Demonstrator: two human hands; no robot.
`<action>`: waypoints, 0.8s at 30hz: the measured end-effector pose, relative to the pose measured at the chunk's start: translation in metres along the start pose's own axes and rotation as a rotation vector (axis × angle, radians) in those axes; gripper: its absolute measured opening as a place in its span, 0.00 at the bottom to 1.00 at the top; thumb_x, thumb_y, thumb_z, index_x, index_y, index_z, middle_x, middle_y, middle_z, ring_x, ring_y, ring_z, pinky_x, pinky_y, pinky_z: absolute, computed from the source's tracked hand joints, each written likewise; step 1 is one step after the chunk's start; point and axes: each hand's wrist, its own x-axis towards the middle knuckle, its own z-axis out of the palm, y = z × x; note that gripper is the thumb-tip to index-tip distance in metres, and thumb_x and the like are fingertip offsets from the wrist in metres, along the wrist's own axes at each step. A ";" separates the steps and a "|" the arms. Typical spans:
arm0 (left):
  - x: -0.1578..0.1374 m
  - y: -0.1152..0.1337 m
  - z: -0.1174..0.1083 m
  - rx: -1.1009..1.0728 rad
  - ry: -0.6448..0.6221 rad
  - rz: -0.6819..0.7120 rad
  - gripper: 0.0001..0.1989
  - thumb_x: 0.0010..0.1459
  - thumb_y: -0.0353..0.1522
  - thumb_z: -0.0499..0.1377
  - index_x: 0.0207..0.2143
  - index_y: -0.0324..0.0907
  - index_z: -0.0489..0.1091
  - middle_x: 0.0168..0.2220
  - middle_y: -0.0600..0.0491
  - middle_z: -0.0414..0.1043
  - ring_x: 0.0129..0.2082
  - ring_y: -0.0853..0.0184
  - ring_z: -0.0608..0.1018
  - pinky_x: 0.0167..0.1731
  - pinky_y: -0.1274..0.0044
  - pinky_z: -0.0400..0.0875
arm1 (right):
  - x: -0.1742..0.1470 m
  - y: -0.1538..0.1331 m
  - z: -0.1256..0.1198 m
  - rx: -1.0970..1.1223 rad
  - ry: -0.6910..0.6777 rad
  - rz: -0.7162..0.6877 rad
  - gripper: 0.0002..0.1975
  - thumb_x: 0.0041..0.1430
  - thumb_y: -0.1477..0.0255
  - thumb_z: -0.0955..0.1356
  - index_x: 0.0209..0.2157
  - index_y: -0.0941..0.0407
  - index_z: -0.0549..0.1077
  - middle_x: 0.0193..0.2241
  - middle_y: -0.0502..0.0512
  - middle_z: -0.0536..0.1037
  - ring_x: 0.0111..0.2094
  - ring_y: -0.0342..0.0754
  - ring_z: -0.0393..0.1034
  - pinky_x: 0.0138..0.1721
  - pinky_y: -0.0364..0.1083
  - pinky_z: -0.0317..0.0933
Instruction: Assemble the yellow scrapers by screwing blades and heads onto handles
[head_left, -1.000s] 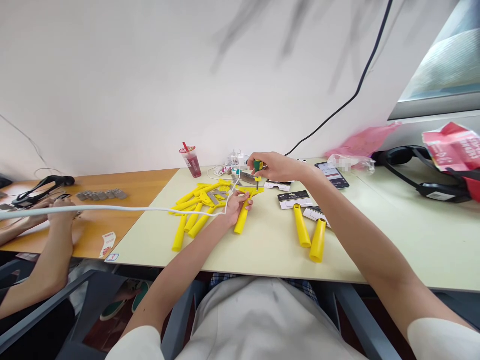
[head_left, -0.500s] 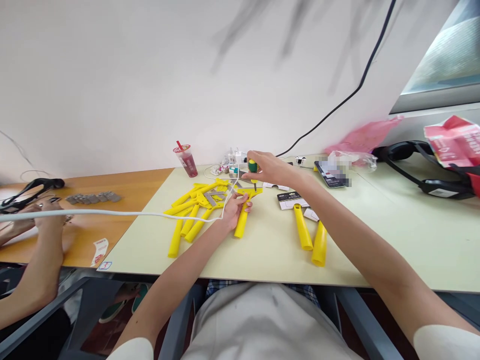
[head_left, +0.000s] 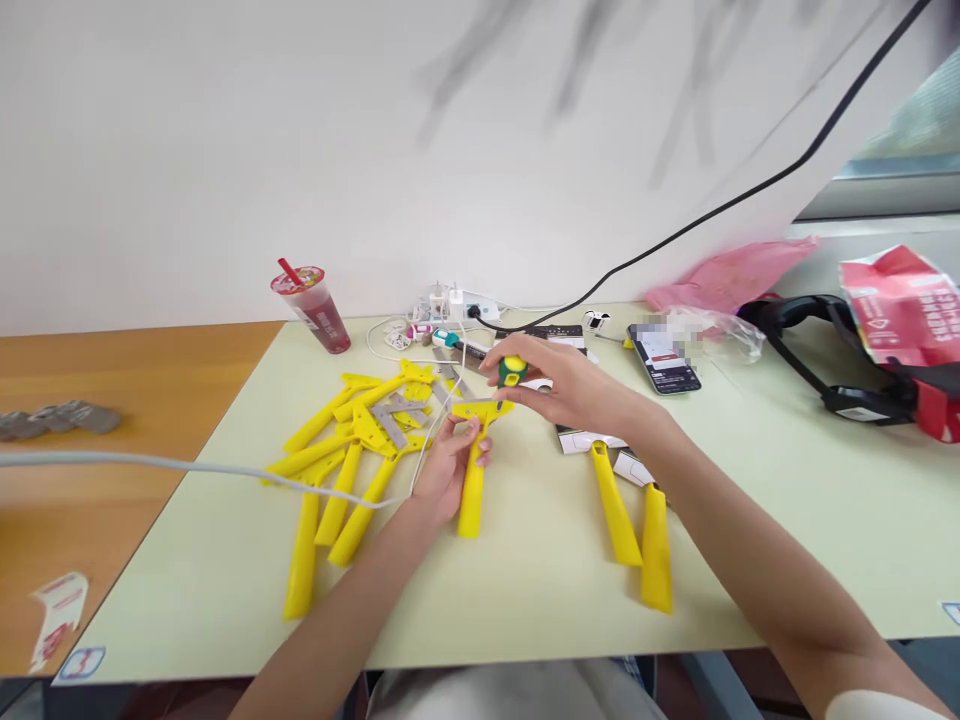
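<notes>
My left hand (head_left: 448, 465) is closed round the neck of a yellow scraper (head_left: 471, 495), its wide head pointing away from me and its handle toward me. Above that head, my right hand (head_left: 551, 380) pinches a short screwdriver (head_left: 513, 371) with a green and yellow handle. The screwdriver's shaft points down at the right end of the scraper head; whether its tip sits in a screw is too small to tell. Left of my left hand lies a pile of yellow scrapers (head_left: 367, 430), with grey metal plates (head_left: 390, 425) among them.
Two yellow handles (head_left: 616, 510) lie right of centre on white-and-black cards. A drink cup (head_left: 319, 315), a power strip (head_left: 480, 305) and a phone (head_left: 664, 360) stand toward the wall. A white cable (head_left: 225, 470) crosses in front of the pile. A black headset (head_left: 802, 350) lies far right.
The view has moved closer to the table, and the neighbouring person's arms have left it. My right hand has lowered the screwdriver toward the scraper head; my left hand keeps its hold.
</notes>
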 end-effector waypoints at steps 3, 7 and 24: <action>0.000 -0.002 -0.002 0.012 0.013 -0.034 0.26 0.50 0.30 0.79 0.40 0.46 0.64 0.36 0.58 0.69 0.27 0.75 0.72 0.24 0.81 0.63 | 0.002 0.005 0.002 -0.115 0.066 0.026 0.11 0.76 0.60 0.69 0.55 0.46 0.74 0.55 0.60 0.82 0.50 0.59 0.79 0.47 0.54 0.74; 0.002 -0.004 -0.004 0.032 0.040 -0.096 0.27 0.48 0.30 0.80 0.41 0.47 0.65 0.37 0.57 0.71 0.27 0.74 0.72 0.24 0.79 0.63 | 0.001 0.010 0.003 -0.225 0.080 0.043 0.11 0.79 0.58 0.67 0.55 0.46 0.74 0.51 0.59 0.84 0.38 0.55 0.79 0.43 0.53 0.70; -0.002 0.003 0.008 0.101 0.077 -0.060 0.26 0.47 0.29 0.81 0.40 0.46 0.68 0.34 0.58 0.69 0.25 0.73 0.71 0.23 0.80 0.62 | -0.003 0.009 -0.003 -0.213 -0.025 0.004 0.09 0.80 0.59 0.65 0.52 0.47 0.70 0.48 0.58 0.77 0.34 0.54 0.73 0.35 0.51 0.63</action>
